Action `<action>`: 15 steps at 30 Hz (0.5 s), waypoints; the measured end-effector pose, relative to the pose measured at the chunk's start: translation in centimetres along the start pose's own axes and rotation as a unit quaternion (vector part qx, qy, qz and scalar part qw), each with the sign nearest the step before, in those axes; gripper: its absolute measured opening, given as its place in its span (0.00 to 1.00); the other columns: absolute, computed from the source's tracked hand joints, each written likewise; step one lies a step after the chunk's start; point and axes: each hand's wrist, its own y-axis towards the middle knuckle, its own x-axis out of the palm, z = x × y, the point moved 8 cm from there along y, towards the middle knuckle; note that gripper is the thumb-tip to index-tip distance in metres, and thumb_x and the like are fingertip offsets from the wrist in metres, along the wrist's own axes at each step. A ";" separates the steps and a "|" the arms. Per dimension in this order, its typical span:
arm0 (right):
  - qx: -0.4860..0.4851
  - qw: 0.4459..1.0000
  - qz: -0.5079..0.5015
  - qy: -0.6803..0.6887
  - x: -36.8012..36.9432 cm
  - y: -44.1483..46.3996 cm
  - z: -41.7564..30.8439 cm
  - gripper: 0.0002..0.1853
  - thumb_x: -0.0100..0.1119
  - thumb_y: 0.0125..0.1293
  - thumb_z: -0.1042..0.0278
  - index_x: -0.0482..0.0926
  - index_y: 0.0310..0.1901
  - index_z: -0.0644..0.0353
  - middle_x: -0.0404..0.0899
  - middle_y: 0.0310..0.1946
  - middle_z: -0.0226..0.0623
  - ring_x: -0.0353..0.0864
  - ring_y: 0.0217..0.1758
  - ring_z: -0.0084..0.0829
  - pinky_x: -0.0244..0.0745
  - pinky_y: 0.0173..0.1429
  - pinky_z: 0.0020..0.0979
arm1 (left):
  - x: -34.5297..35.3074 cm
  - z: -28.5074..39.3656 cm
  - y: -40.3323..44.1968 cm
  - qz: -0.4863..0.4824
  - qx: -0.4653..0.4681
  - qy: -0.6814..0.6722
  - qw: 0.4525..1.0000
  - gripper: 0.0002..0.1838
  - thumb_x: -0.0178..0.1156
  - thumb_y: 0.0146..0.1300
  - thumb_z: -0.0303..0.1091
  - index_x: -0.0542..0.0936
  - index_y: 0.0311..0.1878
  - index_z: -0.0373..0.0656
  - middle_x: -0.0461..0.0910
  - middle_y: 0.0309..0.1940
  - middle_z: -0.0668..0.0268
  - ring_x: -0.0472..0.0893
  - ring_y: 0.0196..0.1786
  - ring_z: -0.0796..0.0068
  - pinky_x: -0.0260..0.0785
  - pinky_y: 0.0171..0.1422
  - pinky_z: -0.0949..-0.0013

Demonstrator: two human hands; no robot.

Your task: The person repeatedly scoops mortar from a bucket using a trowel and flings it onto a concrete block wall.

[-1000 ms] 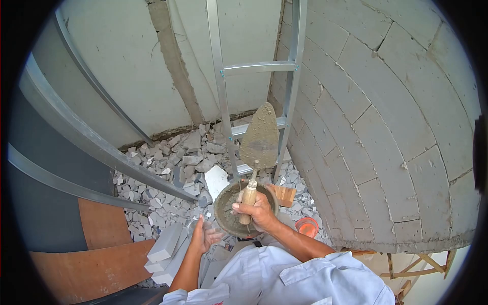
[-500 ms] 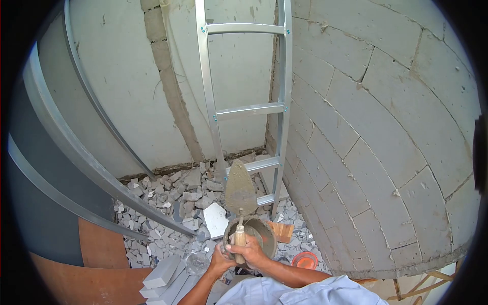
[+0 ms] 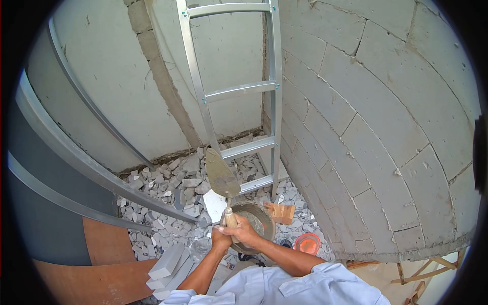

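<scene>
A mortar-coated pointed trowel (image 3: 221, 174) stands blade up in front of me, its wooden handle (image 3: 230, 219) in my closed right hand (image 3: 244, 231). Below and behind it is a round bucket (image 3: 271, 231) with grey, wet-looking mortar inside. My left hand (image 3: 220, 241) is closed at the bucket's near left rim, close beside the right hand. Its fingertips are partly hidden, but it appears to grip the rim. The two hands nearly touch at the lower end of the handle.
An aluminium ladder (image 3: 239, 92) leans ahead over broken block rubble (image 3: 173, 188). A block wall (image 3: 366, 137) rises on the right, metal studs (image 3: 76, 137) on the left. Nearby are cut blocks (image 3: 170, 267), a wood piece (image 3: 280, 213) and an orange-red container (image 3: 307, 244).
The trowel blade has tipped to the left, and the right hand has moved slightly with its handle. The left hand stays by the bucket rim. My view has shifted a little.
</scene>
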 end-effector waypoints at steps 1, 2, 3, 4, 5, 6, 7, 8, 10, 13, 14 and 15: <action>0.007 0.998 -0.001 -0.069 -1.0 -0.7 -0.4 0.18 0.77 0.64 0.66 0.80 0.50 0.60 0.83 0.42 0.31 0.80 0.46 0.21 0.76 0.52 0.29 | -0.2 0.4 -0.4 -0.020 -0.024 0.001 0.999 0.18 0.72 0.54 0.28 0.85 0.49 0.34 0.89 0.44 0.56 0.87 0.45 0.63 0.78 0.49 0.59; 0.017 0.991 -0.002 -0.136 -2.9 -1.9 -1.0 0.18 0.77 0.64 0.65 0.80 0.51 0.60 0.83 0.43 0.33 0.81 0.46 0.22 0.77 0.53 0.30 | -1.1 -4.1 2.0 0.014 -0.031 0.022 0.999 0.20 0.70 0.52 0.26 0.84 0.51 0.31 0.88 0.45 0.53 0.87 0.47 0.60 0.79 0.51 0.58; 0.032 0.979 -0.006 -0.201 -4.7 -3.2 -1.4 0.19 0.77 0.64 0.65 0.81 0.52 0.60 0.84 0.43 0.35 0.82 0.47 0.24 0.77 0.54 0.31 | -2.1 -8.9 3.6 0.047 -0.042 0.045 0.997 0.22 0.67 0.51 0.24 0.83 0.52 0.29 0.88 0.46 0.49 0.88 0.48 0.57 0.79 0.53 0.57; -0.014 0.954 0.044 -0.295 -7.0 -4.5 -2.4 0.22 0.76 0.65 0.58 0.80 0.54 0.60 0.86 0.41 0.42 0.86 0.45 0.34 0.80 0.52 0.36 | -2.6 -8.5 2.6 0.067 -0.020 0.048 0.996 0.23 0.66 0.50 0.23 0.82 0.53 0.27 0.87 0.46 0.46 0.88 0.49 0.54 0.79 0.54 0.57; -0.053 0.917 0.087 -0.386 -9.4 -6.0 -3.1 0.26 0.75 0.65 0.51 0.79 0.56 0.59 0.87 0.39 0.49 0.90 0.44 0.45 0.83 0.50 0.42 | -2.9 -6.6 1.8 0.085 -0.005 0.051 0.995 0.24 0.64 0.49 0.22 0.81 0.53 0.24 0.86 0.47 0.44 0.88 0.51 0.52 0.79 0.56 0.57; -0.058 0.866 0.102 -0.486 -11.6 -7.5 -3.7 0.28 0.74 0.65 0.48 0.78 0.59 0.58 0.87 0.42 0.57 0.88 0.47 0.58 0.83 0.53 0.47 | -3.1 -6.0 1.1 0.063 -0.053 0.083 0.993 0.24 0.64 0.49 0.21 0.82 0.53 0.24 0.86 0.47 0.42 0.88 0.51 0.51 0.79 0.57 0.56; 0.027 0.858 0.096 -0.503 -12.5 -8.9 -5.0 0.28 0.74 0.65 0.49 0.78 0.58 0.58 0.87 0.41 0.56 0.88 0.46 0.59 0.83 0.51 0.50 | -3.0 -3.9 -0.2 0.036 -0.082 0.066 0.994 0.23 0.63 0.48 0.21 0.81 0.51 0.22 0.86 0.46 0.39 0.88 0.52 0.49 0.78 0.58 0.55; 0.043 0.825 0.073 -0.559 -13.4 -9.8 -4.7 0.26 0.74 0.65 0.51 0.77 0.55 0.59 0.87 0.40 0.55 0.88 0.44 0.59 0.82 0.48 0.53 | -3.4 -5.4 -0.4 0.030 -0.186 0.122 0.975 0.31 0.59 0.49 0.19 0.77 0.62 0.26 0.84 0.52 0.49 0.84 0.55 0.52 0.76 0.61 0.61; 0.054 0.788 0.040 -0.612 -14.8 -10.9 -4.0 0.20 0.71 0.64 0.59 0.78 0.52 0.59 0.88 0.38 0.53 0.88 0.42 0.58 0.81 0.45 0.53 | -3.9 -9.1 1.1 0.061 -0.105 0.140 0.983 0.31 0.59 0.50 0.18 0.75 0.62 0.24 0.82 0.55 0.46 0.83 0.57 0.54 0.76 0.63 0.59; 0.051 0.695 -0.003 -0.717 -16.3 -10.1 -2.0 0.14 0.64 0.64 0.67 0.80 0.50 0.61 0.88 0.37 0.53 0.88 0.40 0.57 0.82 0.44 0.51 | -4.1 -8.0 0.0 0.068 -0.059 0.157 0.983 0.30 0.68 0.48 0.25 0.74 0.55 0.18 0.82 0.50 0.34 0.85 0.56 0.41 0.76 0.63 0.52; 0.074 0.675 -0.024 -0.733 -16.2 -9.5 -1.2 0.13 0.62 0.63 0.68 0.81 0.49 0.62 0.88 0.37 0.53 0.88 0.41 0.56 0.83 0.45 0.50 | -3.9 -7.0 -0.2 0.065 -0.052 0.174 0.981 0.30 0.68 0.49 0.26 0.74 0.55 0.18 0.82 0.50 0.34 0.84 0.57 0.40 0.75 0.64 0.52; 0.091 0.653 -0.042 -0.750 -15.7 -8.1 -0.7 0.13 0.60 0.63 0.70 0.81 0.48 0.63 0.88 0.37 0.54 0.88 0.41 0.56 0.83 0.46 0.50 | -3.5 -5.3 0.2 0.065 -0.038 0.189 0.979 0.31 0.69 0.49 0.27 0.74 0.56 0.19 0.82 0.50 0.34 0.84 0.57 0.40 0.75 0.64 0.52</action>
